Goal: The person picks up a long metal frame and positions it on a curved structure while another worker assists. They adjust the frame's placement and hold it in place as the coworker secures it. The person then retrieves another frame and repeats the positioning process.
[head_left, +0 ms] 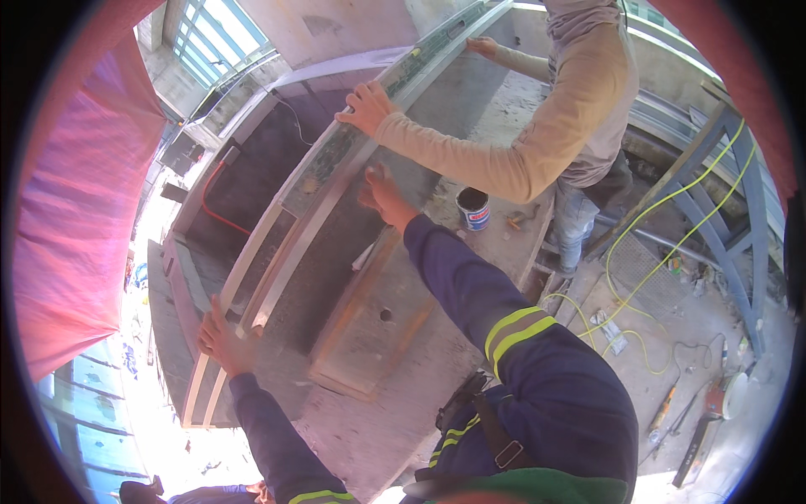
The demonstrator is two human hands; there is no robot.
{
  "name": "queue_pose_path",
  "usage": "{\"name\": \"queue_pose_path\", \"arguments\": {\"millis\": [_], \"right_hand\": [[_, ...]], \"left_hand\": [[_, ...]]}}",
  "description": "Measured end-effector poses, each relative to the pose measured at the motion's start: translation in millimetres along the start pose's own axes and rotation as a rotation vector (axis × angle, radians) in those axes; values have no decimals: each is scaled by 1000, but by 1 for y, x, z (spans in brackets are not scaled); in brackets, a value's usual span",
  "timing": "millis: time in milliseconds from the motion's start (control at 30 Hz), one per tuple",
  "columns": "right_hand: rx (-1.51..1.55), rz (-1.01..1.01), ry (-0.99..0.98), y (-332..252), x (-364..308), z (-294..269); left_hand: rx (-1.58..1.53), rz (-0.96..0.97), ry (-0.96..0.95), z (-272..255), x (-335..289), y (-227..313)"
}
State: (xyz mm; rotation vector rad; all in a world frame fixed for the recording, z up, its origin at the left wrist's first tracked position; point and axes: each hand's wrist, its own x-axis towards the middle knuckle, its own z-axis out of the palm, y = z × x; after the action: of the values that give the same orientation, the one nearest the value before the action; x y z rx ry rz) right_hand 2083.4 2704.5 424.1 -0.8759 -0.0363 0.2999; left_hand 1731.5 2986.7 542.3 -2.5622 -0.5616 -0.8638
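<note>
A long, narrow frame [315, 175] with pale rails and worn green patches runs from the lower left to the top right. Its lower end is in the grip of my left hand [227, 343], the fingers curled over the rail. My right hand [386, 197] is at the frame's near side around its middle, with fingers apart; whether it touches the rail is unclear. Across from me, a co-worker in a tan long-sleeved top [579, 101] has one hand [368, 109] over the frame's far edge and another hand [481, 47] near its upper end.
An open paint can [473, 214] stands on the concrete slab [445, 336] beside my right forearm. Yellow cable [617, 290] loops over the floor at right, near a grey steel frame [735, 235] and a power tool [720, 399]. Red cloth [92, 202] hangs at left.
</note>
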Motion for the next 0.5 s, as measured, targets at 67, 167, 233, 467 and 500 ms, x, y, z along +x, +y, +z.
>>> {"name": "queue_pose_path", "arguments": {"millis": [67, 167, 233, 467, 500], "right_hand": [[9, 15, -4, -7, 8, 1], [-94, -5, -6, -16, 15, 2], [-135, -29, -6, -21, 16, 4], [-224, -21, -13, -32, 15, 9], [-229, -20, -21, -33, 15, 8]], "left_hand": [[-9, -20, -30, -1, 0, 1], [-7, -24, -34, -4, 0, 4], [-10, -20, -34, -6, 1, 6], [-16, -28, -67, -9, 1, 8], [-13, -20, -57, -8, 1, 8]]}}
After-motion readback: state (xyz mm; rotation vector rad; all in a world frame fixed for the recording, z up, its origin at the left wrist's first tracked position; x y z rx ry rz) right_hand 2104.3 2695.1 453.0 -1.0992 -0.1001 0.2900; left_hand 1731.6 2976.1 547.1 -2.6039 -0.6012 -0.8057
